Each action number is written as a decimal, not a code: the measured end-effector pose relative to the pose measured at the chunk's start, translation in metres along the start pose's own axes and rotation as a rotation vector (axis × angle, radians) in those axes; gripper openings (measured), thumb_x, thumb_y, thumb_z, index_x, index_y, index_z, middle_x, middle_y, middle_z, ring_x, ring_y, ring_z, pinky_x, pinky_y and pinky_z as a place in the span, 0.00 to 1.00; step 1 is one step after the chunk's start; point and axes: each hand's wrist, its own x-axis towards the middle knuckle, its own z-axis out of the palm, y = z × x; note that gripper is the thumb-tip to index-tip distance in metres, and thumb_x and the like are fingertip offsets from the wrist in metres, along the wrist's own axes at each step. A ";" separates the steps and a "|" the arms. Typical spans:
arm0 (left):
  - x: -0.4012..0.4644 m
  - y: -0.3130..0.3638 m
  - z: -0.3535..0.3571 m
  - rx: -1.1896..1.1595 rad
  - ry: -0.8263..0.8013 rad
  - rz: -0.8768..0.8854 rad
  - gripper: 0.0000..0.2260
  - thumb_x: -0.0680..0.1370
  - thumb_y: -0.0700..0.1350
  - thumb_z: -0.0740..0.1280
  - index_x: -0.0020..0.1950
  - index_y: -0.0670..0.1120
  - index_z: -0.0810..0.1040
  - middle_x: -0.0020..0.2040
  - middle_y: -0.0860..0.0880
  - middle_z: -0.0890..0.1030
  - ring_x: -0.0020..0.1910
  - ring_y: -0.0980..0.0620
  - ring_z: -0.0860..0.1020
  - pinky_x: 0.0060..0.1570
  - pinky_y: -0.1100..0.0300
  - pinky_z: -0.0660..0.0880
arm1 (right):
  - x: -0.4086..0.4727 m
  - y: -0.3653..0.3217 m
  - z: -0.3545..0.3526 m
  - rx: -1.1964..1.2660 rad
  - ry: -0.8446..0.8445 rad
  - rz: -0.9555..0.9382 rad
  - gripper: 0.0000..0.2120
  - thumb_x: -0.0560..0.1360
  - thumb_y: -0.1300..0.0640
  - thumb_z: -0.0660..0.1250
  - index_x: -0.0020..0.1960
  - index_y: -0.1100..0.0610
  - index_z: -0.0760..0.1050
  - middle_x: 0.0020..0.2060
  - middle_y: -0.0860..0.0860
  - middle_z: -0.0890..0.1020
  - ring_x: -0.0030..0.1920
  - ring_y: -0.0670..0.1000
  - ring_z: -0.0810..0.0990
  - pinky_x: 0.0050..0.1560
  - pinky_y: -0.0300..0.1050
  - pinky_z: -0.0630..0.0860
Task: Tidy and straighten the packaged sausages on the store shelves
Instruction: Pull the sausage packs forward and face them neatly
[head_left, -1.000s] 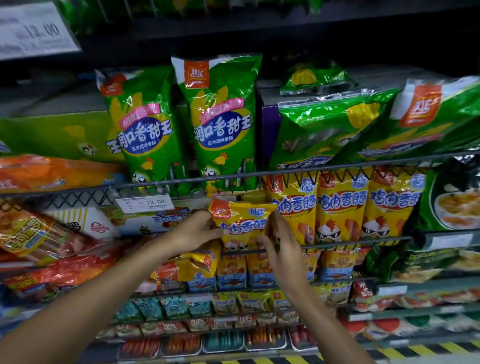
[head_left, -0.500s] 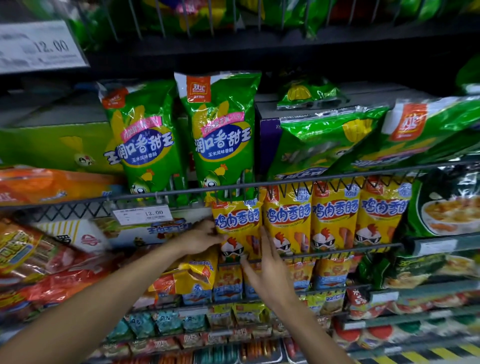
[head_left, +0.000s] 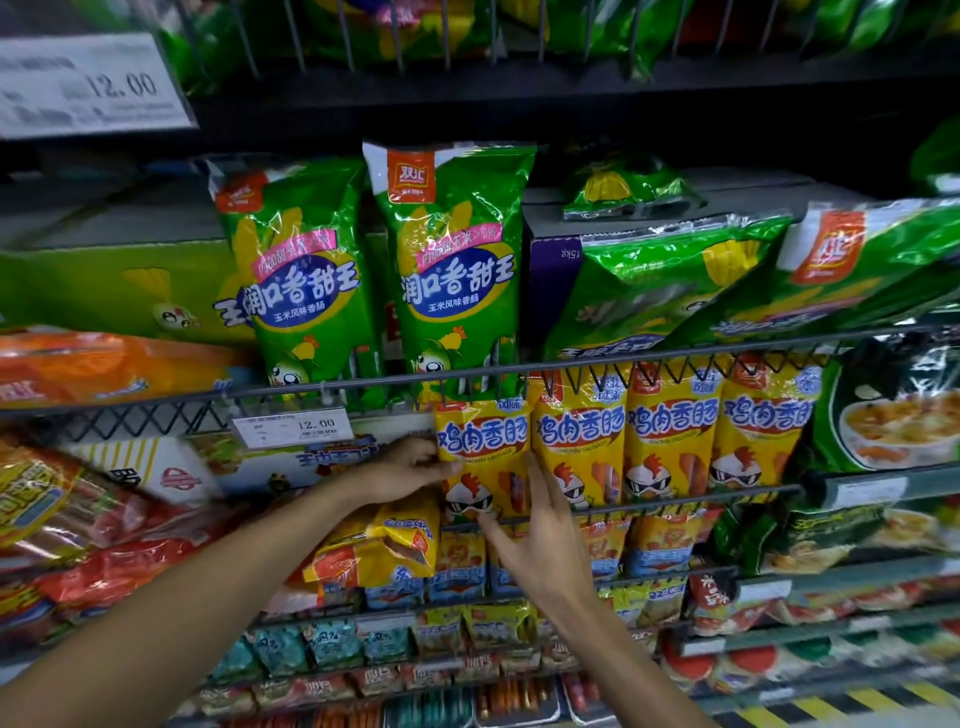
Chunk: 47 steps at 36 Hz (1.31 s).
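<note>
The yellow pack (head_left: 482, 457) stands upright between the two hands, behind the wire rail (head_left: 623, 506) of its shelf, at the left end of a row of like yellow packs (head_left: 670, 441) that runs off to the right of the right hand. The left hand (head_left: 410, 467) pinches the pack's left edge, fingers curled on it. The right hand (head_left: 540, 540) lies loose and spread against the pack's lower right — thumb tip on the printed rooster, long fingers straight up along the seam between this pack and its neighbour. Just under the left hand a second yellow bag (head_left: 384, 545) slumps sideways over the small packets (head_left: 457, 566) of the shelf below. Above both hands two green bags (head_left: 452, 270) stand upright on the next shelf, and to their right more green bags (head_left: 675, 291) lie tipped over. A price tag (head_left: 292, 427) reading 12.00 hangs from the rail just above and left of the left hand — red and orange bags (head_left: 104, 519) pile up further left.
</note>
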 end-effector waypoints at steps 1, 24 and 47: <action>-0.001 0.004 0.001 0.014 -0.009 -0.004 0.30 0.71 0.70 0.67 0.65 0.52 0.80 0.65 0.55 0.81 0.65 0.55 0.78 0.70 0.47 0.71 | 0.000 -0.003 -0.002 0.011 0.032 -0.041 0.42 0.77 0.32 0.61 0.82 0.50 0.50 0.80 0.47 0.57 0.78 0.50 0.62 0.67 0.49 0.76; -0.005 0.010 0.005 0.057 -0.010 0.008 0.17 0.83 0.50 0.65 0.71 0.49 0.74 0.69 0.53 0.77 0.68 0.54 0.75 0.71 0.57 0.69 | 0.028 -0.004 -0.011 0.073 0.092 -0.223 0.32 0.81 0.50 0.67 0.80 0.54 0.57 0.80 0.48 0.58 0.80 0.47 0.54 0.75 0.30 0.52; -0.033 0.018 -0.009 0.257 -0.130 -0.170 0.21 0.83 0.60 0.57 0.73 0.53 0.73 0.72 0.55 0.73 0.70 0.54 0.72 0.73 0.56 0.66 | -0.024 0.024 0.000 0.204 -0.160 -0.038 0.35 0.80 0.42 0.64 0.81 0.46 0.52 0.78 0.36 0.52 0.77 0.35 0.49 0.75 0.39 0.57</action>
